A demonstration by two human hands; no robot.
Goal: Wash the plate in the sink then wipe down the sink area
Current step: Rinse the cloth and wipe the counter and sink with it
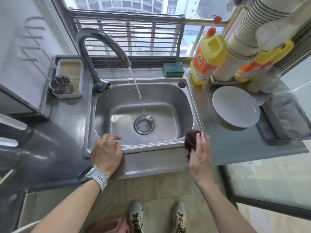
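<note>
The steel sink (168,95) fills the middle, and the curved faucet (101,41) runs a thin stream of water toward the drain (144,125). A white plate (235,106) lies on the counter to the right of the sink. My right hand (199,155) presses a dark maroon cloth (191,139) against the sink's front right corner. My left hand (106,152), with a ring and a grey watch on the wrist, rests on the sink's front rim with its fingers curled over the edge, holding nothing.
A green sponge (173,69) lies behind the sink. Two yellow detergent bottles (207,59) (262,64) and a white pipe (244,39) stand at the back right. A grey tray (286,115) sits right of the plate. A white utensil holder (69,78) stands at the left.
</note>
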